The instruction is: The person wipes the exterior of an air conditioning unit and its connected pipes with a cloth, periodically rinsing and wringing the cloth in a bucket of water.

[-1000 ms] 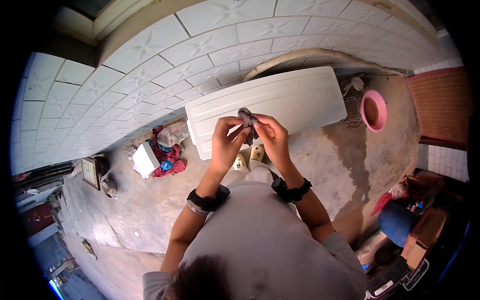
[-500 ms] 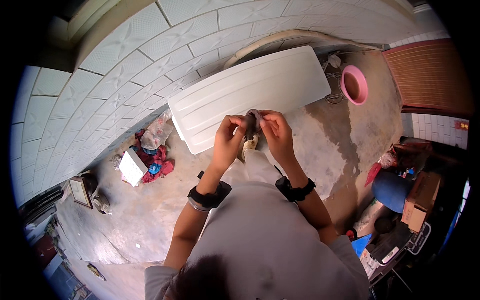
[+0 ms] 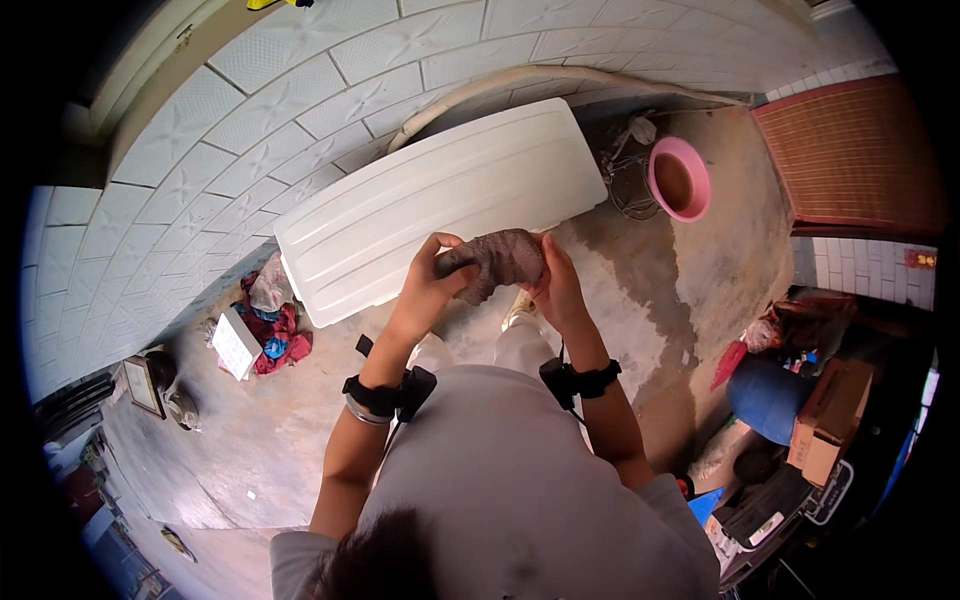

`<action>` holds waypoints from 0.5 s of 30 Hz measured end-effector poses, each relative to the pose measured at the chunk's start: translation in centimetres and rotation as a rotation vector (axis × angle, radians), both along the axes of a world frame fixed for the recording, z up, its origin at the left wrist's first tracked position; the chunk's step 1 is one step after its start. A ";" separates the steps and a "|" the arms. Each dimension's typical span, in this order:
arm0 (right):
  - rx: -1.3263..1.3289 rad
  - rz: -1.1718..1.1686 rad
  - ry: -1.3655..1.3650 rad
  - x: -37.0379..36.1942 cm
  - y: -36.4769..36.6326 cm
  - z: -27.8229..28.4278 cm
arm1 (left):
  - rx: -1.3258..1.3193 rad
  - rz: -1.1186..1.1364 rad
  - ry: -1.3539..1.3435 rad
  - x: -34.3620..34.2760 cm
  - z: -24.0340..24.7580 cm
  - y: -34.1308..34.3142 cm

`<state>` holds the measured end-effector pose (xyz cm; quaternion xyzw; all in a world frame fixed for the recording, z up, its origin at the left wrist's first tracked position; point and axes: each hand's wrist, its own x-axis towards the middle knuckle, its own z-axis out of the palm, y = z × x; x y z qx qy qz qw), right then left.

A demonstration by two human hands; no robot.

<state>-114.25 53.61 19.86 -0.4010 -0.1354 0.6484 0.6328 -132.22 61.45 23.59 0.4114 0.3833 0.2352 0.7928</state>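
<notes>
While the left hand (image 3: 425, 293) pinches one end of the crumpled grey-brown cloth (image 3: 510, 260), held up against the ribbed white top's (image 3: 420, 215) near edge, the right hand (image 3: 560, 285) grips the other; a slackened grip could drop it onto the floor (image 3: 620, 290). Marks on the cardboard box (image 3: 832, 405) I can't read.

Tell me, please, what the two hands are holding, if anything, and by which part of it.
A grey-brown, elongated piece of textured fabric: the left hand grips its left end, and the right hand its right end.
</notes>
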 end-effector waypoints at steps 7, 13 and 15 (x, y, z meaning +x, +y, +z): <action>0.246 0.211 0.473 12.3 -4.6 -2.2 | -0.197 0.159 -0.145 14.1 -2.9 -4.3; 0.070 0.218 -0.262 16.4 -1.6 -3.5 | -0.032 0.246 0.092 16.2 -3.7 -3.6; 0.065 0.085 -0.183 17.8 1.0 -3.7 | 0.118 0.283 0.255 14.8 -4.0 -2.0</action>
